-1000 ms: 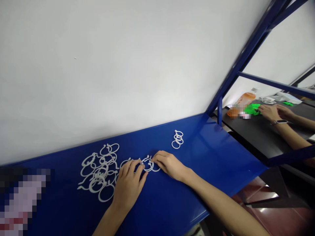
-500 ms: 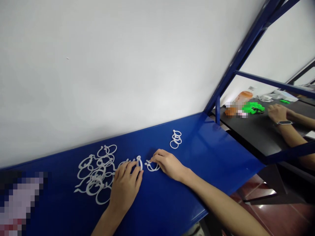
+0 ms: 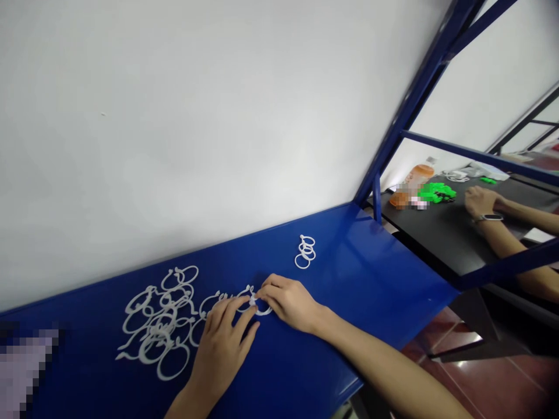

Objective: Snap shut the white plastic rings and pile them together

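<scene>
Both hands are down on the blue shelf (image 3: 305, 361), meeting at one spot. The left hand (image 3: 222, 346) lies palm-down with its fingers stretched forward, fingertips pressing a white plastic ring (image 3: 261, 307) that lies on the shelf surface. The right hand (image 3: 288, 302) comes in from the other side, fingers curled and pinched onto that same ring at its clasp end (the exact pinch is partly hidden by the fingers, so I cannot tell how much of the ring it holds).

Just left of the left hand, a loose heap of white rings (image 3: 159, 326) sprawls across the shelf, some overlapping, several lying with their clasps apart. Further back, near the wall (image 3: 196, 128), a small stack of rings (image 3: 304, 251) sits well apart from the hands, neatly overlapped.

No bin or tray here: the rings lie bare on the shelf. A blue frame post (image 3: 410, 99) rises at the shelf's right end. Beyond it, a dark table (image 3: 445, 230) carries an orange bottle (image 3: 413, 177) lying on its side, green pieces (image 3: 437, 192), and another person's hand (image 3: 480, 202) with a watch at the wrist.
</scene>
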The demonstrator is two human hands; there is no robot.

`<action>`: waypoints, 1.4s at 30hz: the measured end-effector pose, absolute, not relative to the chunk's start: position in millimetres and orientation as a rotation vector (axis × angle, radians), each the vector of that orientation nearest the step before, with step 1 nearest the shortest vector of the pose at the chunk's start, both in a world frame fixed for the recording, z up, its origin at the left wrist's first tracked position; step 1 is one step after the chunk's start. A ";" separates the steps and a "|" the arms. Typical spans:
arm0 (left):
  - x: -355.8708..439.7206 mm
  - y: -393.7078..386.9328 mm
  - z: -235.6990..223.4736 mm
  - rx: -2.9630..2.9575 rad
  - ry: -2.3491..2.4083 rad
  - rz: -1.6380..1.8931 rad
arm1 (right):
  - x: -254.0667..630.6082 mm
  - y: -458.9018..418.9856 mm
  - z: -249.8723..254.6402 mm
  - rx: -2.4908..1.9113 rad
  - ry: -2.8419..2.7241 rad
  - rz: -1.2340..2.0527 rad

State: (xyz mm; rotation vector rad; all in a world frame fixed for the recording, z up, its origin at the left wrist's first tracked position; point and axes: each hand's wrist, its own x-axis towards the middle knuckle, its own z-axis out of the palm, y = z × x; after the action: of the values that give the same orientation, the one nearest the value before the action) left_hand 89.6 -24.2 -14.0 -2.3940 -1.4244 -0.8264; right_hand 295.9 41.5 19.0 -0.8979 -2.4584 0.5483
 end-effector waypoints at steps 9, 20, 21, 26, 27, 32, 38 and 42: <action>88.2 -23.0 -13.8 -2.390 -1.396 -0.779 | 294.0 39.9 14.0 -0.892 -2.495 0.530; 83.7 -20.6 -20.6 -2.318 -1.569 -0.719 | 298.1 43.8 16.4 -0.896 -2.494 0.508; 83.2 -20.6 -21.5 -2.309 -1.587 -0.709 | 298.8 44.5 16.7 -0.901 -2.487 0.510; 82.0 -20.9 -24.2 -2.266 -1.635 -0.675 | 301.1 46.8 19.0 -1.021 -2.396 0.505; 82.0 -21.1 -24.0 -2.267 -1.630 -0.677 | 301.0 46.6 19.5 -1.042 -2.363 0.510; 83.3 -22.4 -19.1 -2.284 -1.587 -0.742 | 298.1 42.2 18.7 -0.993 -2.260 0.565; 82.2 -23.4 -17.7 -2.270 -1.591 -0.908 | 293.2 36.4 16.4 -0.881 -2.282 0.591; 79.1 -22.7 -18.1 -2.308 -1.533 -1.022 | 291.7 34.5 18.6 -0.791 -2.355 0.633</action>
State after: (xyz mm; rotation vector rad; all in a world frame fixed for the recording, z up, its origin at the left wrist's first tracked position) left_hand 79.1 -22.7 -18.1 -2.3079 -1.5335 -1.0218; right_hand 291.7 34.5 18.6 -0.7909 -2.3551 0.6333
